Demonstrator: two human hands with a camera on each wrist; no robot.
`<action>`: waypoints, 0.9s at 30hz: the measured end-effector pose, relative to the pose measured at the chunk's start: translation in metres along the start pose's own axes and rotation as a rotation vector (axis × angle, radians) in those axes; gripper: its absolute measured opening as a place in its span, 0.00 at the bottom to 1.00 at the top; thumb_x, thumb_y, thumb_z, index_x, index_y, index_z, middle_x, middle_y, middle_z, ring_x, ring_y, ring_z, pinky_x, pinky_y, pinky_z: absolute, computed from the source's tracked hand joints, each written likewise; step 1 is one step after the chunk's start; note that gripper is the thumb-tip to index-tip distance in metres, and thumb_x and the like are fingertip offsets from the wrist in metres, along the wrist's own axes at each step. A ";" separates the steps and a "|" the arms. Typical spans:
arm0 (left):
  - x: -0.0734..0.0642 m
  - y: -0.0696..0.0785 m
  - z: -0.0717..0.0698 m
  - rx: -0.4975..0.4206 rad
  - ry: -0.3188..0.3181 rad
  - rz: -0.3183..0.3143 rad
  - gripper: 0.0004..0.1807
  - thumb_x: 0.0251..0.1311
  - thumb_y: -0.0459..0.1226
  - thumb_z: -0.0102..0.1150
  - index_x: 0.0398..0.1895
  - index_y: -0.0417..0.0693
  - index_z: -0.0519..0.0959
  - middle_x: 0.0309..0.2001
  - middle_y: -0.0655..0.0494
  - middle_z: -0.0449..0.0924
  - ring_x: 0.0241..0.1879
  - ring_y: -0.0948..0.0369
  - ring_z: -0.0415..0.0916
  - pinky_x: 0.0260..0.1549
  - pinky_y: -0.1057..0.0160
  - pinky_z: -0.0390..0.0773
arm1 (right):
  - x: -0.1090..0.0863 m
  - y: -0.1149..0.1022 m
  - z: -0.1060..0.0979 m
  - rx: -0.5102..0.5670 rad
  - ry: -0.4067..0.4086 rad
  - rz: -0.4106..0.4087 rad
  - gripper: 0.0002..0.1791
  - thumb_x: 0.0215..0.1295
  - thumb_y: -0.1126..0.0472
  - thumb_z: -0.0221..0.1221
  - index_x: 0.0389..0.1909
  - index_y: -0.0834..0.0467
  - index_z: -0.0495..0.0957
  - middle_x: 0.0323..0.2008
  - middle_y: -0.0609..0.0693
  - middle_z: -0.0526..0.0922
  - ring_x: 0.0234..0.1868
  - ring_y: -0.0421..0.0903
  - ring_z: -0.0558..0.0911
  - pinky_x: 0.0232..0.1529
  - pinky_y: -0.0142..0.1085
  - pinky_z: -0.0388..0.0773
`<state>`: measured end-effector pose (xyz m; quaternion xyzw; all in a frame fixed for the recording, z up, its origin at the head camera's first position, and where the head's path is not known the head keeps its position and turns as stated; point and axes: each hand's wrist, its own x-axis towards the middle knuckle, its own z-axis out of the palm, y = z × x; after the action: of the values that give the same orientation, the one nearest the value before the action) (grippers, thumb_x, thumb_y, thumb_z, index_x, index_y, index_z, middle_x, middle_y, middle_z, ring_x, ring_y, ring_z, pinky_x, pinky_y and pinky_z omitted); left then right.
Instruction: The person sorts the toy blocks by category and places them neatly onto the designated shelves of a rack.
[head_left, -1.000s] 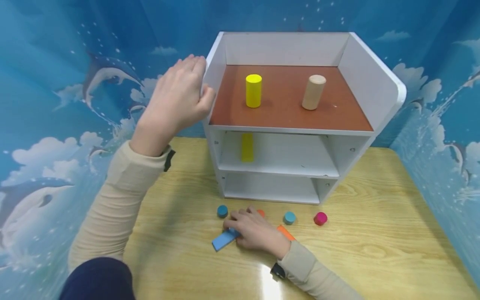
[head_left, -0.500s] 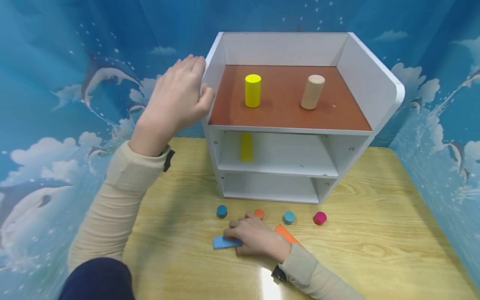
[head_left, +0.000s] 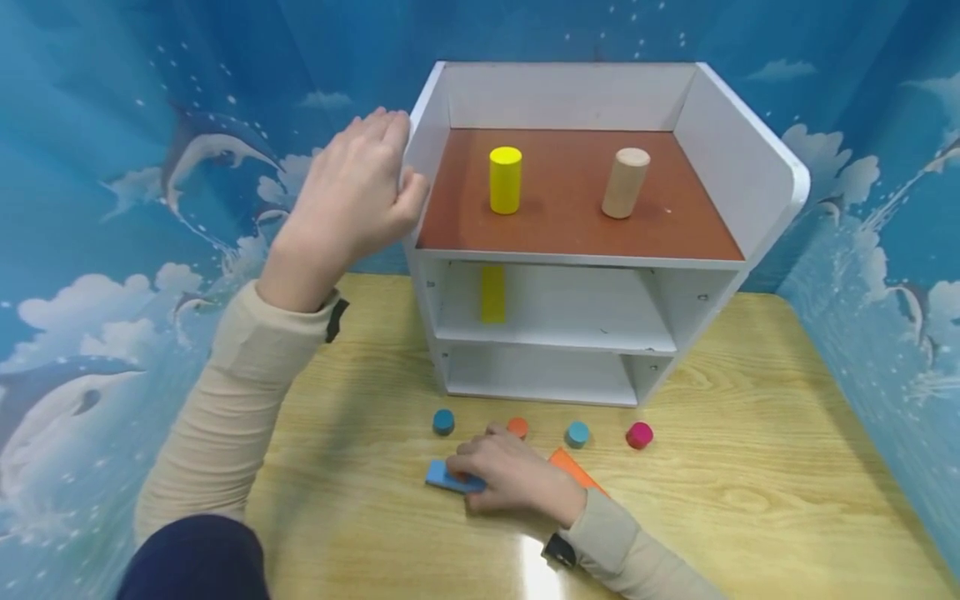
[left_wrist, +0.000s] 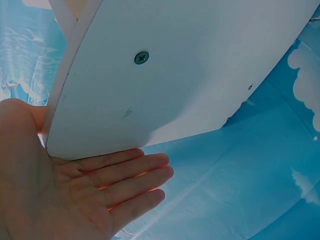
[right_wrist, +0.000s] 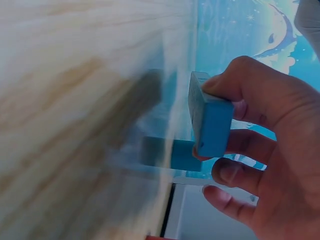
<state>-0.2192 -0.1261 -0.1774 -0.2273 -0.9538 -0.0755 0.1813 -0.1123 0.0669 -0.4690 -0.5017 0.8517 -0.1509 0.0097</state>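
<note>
My right hand (head_left: 517,479), low over the table, pinches a flat blue block (head_left: 442,476) between thumb and fingers. In the right wrist view the thumb presses one end of the block (right_wrist: 215,125), and the lower fingers are off it. An orange strip (head_left: 573,468) lies partly hidden behind this hand. My left hand (head_left: 352,179) rests at the left side panel of a small white shelf unit (head_left: 573,96). In the left wrist view the fingers of the left hand (left_wrist: 95,190) are straight along the panel's edge, and the panel hides part of the thumb.
A dark blue disc (head_left: 443,422), an orange disc (head_left: 517,427), a light blue disc (head_left: 577,434) and a pink disc (head_left: 640,435) lie before the shelf. On its top stand a yellow cylinder (head_left: 506,181) and a plain wooden cylinder (head_left: 626,183). A yellow strip (head_left: 492,295) stands inside.
The blue block has turned in my right hand's grip, its left end swinging away from me toward the shelf. More of the orange disc and orange strip shows. My left hand stays in place.
</note>
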 end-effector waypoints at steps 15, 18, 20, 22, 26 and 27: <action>0.000 0.000 0.001 0.000 0.004 0.004 0.34 0.71 0.42 0.33 0.76 0.33 0.52 0.75 0.38 0.54 0.76 0.47 0.48 0.76 0.52 0.44 | -0.003 -0.009 -0.031 0.068 0.280 -0.056 0.12 0.40 0.57 0.66 0.25 0.46 0.72 0.23 0.35 0.71 0.24 0.31 0.63 0.34 0.27 0.60; 0.000 0.000 0.001 0.001 0.003 0.004 0.34 0.71 0.42 0.33 0.76 0.33 0.52 0.75 0.38 0.54 0.76 0.47 0.48 0.76 0.52 0.44 | -0.003 -0.010 -0.040 0.051 0.356 -0.059 0.13 0.39 0.57 0.66 0.25 0.47 0.73 0.23 0.35 0.72 0.24 0.31 0.64 0.33 0.28 0.59; 0.000 0.000 0.000 0.002 0.005 0.004 0.34 0.71 0.42 0.33 0.76 0.34 0.52 0.75 0.38 0.54 0.76 0.47 0.48 0.76 0.52 0.44 | -0.004 -0.011 -0.048 0.039 0.401 -0.052 0.13 0.38 0.57 0.67 0.26 0.48 0.73 0.23 0.36 0.72 0.24 0.32 0.65 0.33 0.28 0.59; 0.000 0.000 0.000 0.004 0.004 0.002 0.34 0.71 0.42 0.33 0.76 0.34 0.52 0.75 0.38 0.53 0.76 0.47 0.47 0.76 0.52 0.44 | -0.004 -0.012 -0.055 0.026 0.443 -0.040 0.13 0.38 0.58 0.68 0.26 0.48 0.74 0.23 0.36 0.73 0.24 0.32 0.65 0.32 0.29 0.60; 0.000 0.000 0.000 0.004 0.003 0.000 0.34 0.71 0.42 0.33 0.77 0.34 0.52 0.75 0.38 0.53 0.76 0.46 0.47 0.76 0.52 0.44 | -0.005 -0.012 -0.070 0.005 0.517 -0.008 0.13 0.39 0.58 0.69 0.27 0.48 0.76 0.24 0.37 0.75 0.25 0.33 0.68 0.32 0.29 0.62; 0.000 0.000 0.000 0.004 0.004 0.000 0.34 0.71 0.42 0.33 0.77 0.34 0.52 0.75 0.38 0.54 0.76 0.46 0.47 0.76 0.52 0.44 | -0.005 -0.011 -0.073 0.001 0.533 0.002 0.13 0.39 0.58 0.68 0.27 0.49 0.75 0.25 0.37 0.75 0.25 0.33 0.69 0.32 0.29 0.62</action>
<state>-0.2195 -0.1262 -0.1778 -0.2268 -0.9536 -0.0742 0.1836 -0.1124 0.0846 -0.3967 -0.4435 0.8247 -0.2780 -0.2144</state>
